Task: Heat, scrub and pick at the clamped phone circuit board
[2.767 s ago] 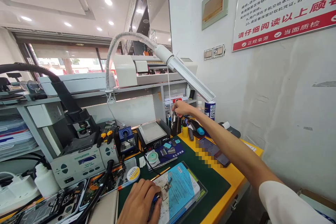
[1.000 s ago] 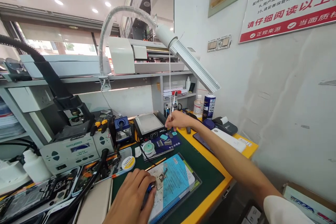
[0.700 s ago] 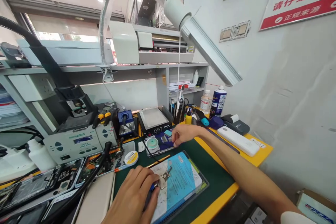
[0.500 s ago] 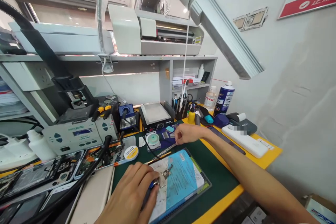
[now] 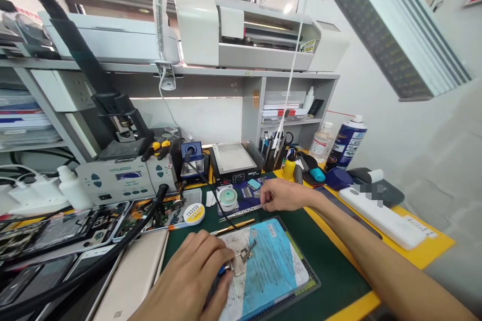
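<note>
My left hand (image 5: 198, 273) is closed around a small blue thing (image 5: 222, 270) with a metal end; most of it is hidden by the fingers. It rests on a blue and white booklet (image 5: 276, 253), beside a small circuit board part (image 5: 245, 253) with a thin metal frame. Farther back, my right hand (image 5: 283, 194) has its fingers pinched at the right end of a thin grey metal strip (image 5: 243, 212) with holes. That strip lies at the edge of a dark blue pad (image 5: 244, 204). A gold-coloured thin tool (image 5: 237, 225) lies just above the booklet.
A solder wire spool (image 5: 228, 197) and a round white-yellow tin (image 5: 194, 214) sit behind my left hand. Opened phones (image 5: 64, 235) and a black hose (image 5: 124, 248) fill the left. A heating plate (image 5: 234, 158) stands behind; bottles (image 5: 346, 143) are at the right.
The view has swung slightly, so the bench sits differently in it. My right hand stays by the strip's end, and my left hand keeps its grip above the booklet.
</note>
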`<control>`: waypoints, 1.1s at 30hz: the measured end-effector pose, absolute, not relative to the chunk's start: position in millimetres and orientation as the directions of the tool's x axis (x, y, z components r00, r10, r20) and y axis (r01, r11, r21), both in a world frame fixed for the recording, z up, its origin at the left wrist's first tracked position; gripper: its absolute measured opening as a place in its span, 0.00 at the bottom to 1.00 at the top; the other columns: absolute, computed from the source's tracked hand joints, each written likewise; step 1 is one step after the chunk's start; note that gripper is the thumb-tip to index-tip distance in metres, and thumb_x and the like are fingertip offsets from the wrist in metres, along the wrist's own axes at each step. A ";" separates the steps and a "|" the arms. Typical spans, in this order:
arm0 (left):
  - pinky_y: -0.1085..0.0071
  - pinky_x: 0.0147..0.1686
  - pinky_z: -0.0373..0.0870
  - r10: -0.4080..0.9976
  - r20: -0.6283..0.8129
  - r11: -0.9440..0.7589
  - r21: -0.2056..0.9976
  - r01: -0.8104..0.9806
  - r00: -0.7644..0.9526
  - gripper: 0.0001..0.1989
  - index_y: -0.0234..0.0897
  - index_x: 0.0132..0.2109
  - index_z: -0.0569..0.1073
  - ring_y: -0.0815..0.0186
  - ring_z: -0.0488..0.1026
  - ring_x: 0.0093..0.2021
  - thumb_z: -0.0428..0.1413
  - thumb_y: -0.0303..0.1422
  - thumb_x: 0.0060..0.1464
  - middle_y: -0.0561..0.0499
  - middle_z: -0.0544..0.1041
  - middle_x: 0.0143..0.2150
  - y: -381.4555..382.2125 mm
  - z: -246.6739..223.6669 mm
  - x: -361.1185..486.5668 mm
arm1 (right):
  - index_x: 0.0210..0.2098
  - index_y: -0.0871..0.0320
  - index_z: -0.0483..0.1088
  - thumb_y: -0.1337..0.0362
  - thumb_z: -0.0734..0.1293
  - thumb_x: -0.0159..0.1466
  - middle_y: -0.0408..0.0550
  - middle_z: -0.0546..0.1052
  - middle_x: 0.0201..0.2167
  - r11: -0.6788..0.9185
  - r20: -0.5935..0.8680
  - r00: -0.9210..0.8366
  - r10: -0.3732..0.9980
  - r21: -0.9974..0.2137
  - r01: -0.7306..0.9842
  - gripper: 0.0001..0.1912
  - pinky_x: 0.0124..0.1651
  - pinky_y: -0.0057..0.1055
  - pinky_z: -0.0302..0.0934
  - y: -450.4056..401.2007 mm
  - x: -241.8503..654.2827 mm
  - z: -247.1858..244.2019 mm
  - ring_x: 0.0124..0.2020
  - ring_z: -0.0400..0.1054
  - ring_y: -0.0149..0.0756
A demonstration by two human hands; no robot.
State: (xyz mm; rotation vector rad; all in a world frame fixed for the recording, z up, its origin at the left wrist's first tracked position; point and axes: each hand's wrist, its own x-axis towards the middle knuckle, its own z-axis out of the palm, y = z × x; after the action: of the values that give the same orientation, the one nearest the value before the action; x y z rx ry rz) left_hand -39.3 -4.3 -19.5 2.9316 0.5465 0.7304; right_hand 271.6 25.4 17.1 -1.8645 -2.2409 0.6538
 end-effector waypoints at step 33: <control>0.65 0.41 0.77 0.343 0.526 -0.936 0.119 0.333 0.778 0.08 0.42 0.47 0.75 0.60 0.77 0.39 0.56 0.29 0.63 0.50 0.80 0.40 0.2 -24.8 -33.9 | 0.19 0.54 0.57 0.66 0.70 0.59 0.46 0.70 0.20 -0.024 -0.034 0.016 0.999 -0.245 0.969 0.18 0.25 0.33 0.49 8.4 264.0 14.8 0.22 0.62 0.36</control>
State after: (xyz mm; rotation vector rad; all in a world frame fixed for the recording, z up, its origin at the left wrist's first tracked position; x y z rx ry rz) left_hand -33.9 0.2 -24.8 2.9441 0.5595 0.8769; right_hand 264.0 8.4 14.8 -2.1246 -2.0816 0.2955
